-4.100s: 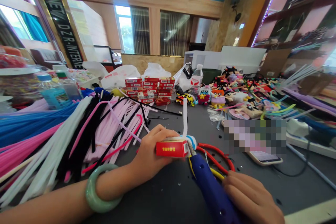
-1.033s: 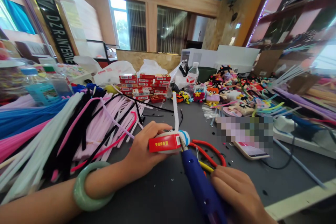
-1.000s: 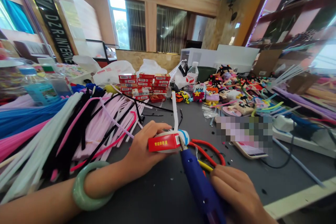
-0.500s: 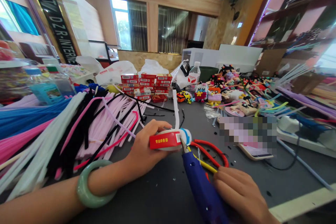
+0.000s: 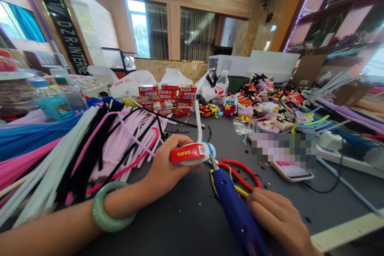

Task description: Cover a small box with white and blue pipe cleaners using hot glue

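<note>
My left hand point(image 5: 166, 162), a green bangle at its wrist, grips a small red box point(image 5: 186, 153) with yellow lettering. White fuzzy stem is wrapped around the box, and a loose white chenille stem point(image 5: 198, 122) stands up behind it. A blue patch point(image 5: 211, 149) shows at the box's right end. My right hand point(image 5: 277, 218) is closed around a blue glue gun point(image 5: 232, 202); its fingers are partly hidden. The metal nozzle point(image 5: 214, 163) points at the box's right end, very close to it. Pliers with red handles point(image 5: 240, 174) lie behind the glue gun.
Bundles of coloured chenille stems point(image 5: 120, 140) cover the table's left side. Stacked red boxes point(image 5: 168, 97) stand at the back, near a plastic bottle point(image 5: 221, 84). Fuzzy dolls point(image 5: 265, 108) crowd the back right. A phone point(image 5: 292, 171) and a power strip point(image 5: 354, 160) lie right.
The glue gun's nozzle has drawn slightly right and away from the box's blue end. The box has tilted and shifted slightly up and left in my left hand.
</note>
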Demonstrator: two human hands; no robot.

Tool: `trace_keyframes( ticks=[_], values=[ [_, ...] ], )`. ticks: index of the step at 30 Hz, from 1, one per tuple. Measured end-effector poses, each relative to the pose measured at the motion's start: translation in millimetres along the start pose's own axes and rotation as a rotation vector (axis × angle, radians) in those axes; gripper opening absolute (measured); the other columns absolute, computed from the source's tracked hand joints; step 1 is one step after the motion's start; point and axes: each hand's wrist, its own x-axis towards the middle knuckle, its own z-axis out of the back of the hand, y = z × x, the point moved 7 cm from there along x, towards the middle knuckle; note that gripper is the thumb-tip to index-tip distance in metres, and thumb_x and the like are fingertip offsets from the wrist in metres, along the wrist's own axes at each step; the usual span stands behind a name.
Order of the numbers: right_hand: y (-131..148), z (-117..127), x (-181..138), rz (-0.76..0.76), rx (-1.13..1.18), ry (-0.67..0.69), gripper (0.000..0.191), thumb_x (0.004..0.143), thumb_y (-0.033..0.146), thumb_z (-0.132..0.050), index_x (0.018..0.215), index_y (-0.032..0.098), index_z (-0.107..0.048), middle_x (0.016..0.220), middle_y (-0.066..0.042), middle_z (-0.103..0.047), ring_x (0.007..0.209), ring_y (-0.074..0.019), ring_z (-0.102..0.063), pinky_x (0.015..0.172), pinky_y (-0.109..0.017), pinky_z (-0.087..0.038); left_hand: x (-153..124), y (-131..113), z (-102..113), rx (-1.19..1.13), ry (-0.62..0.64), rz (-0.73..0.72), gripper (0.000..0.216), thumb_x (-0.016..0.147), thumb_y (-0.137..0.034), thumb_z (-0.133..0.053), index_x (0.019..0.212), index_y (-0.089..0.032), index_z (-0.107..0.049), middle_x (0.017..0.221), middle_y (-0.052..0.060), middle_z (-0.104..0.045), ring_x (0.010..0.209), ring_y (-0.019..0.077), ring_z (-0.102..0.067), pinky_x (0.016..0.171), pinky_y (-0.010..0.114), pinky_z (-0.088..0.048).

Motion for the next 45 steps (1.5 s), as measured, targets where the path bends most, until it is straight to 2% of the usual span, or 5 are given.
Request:
trace_keyframes(
  ticks=[9,24,34,40,45],
  values=[
    [0,-2,0,-0.001,-0.011,0.027,0.055,0.101,0.034,-0.024,0.057,0.018,-0.053,0.049,-0.001,-0.05,0.046,-0.0115,-0.045,0.045,-0.025,-0.036,-3,-9,-2,0.043,0.034,-0.134,0.02,0.07,-0.024,-0.066,0.087,-0.019,-0.056,0.085,0.001,-0.063,0.074,0.0146,-0.059,0.068,0.026,-0.047],
    [-2,-2,-5,-0.011,0.041,0.016,0.049,0.1,0.033,-0.028,0.063,0.019,-0.057,0.053,-0.001,-0.053,0.047,-0.013,-0.051,0.049,-0.024,-0.041,0,-1,-3,-0.067,0.049,0.026,0.028,0.065,-0.03,-0.072,0.085,-0.019,-0.056,0.085,0.001,-0.063,0.076,0.0166,-0.059,0.066,0.027,-0.047],
    [2,2,4,0.005,0.026,-0.025,0.047,0.1,0.03,-0.029,0.062,0.019,-0.056,0.048,0.0,-0.051,0.044,-0.0123,-0.049,0.046,-0.025,-0.042,0,1,-9,-0.062,0.131,-0.05,0.03,0.064,-0.021,-0.07,0.09,-0.019,-0.056,0.087,0.0,-0.062,0.077,0.0152,-0.06,0.07,0.027,-0.048],
    [1,7,4,0.011,-0.003,-0.084,0.044,0.101,0.031,-0.026,0.066,0.021,-0.05,0.048,0.0,-0.052,0.042,-0.0127,-0.051,0.044,-0.027,-0.039,0,9,-13,-0.228,0.134,0.095,0.044,0.061,-0.025,-0.078,0.094,-0.021,-0.05,0.087,-0.001,-0.06,0.078,0.0158,-0.062,0.069,0.028,-0.051],
    [-6,2,-10,-0.125,-0.016,-0.11,0.02,0.096,0.027,-0.041,0.08,0.021,-0.051,0.054,0.001,-0.056,0.046,-0.0143,-0.056,0.047,-0.027,-0.041,-1,19,-22,-0.342,0.194,0.219,0.046,0.063,-0.023,-0.076,0.097,-0.021,-0.045,0.096,0.002,-0.064,0.091,0.0199,-0.066,0.076,0.032,-0.053]
  ],
)
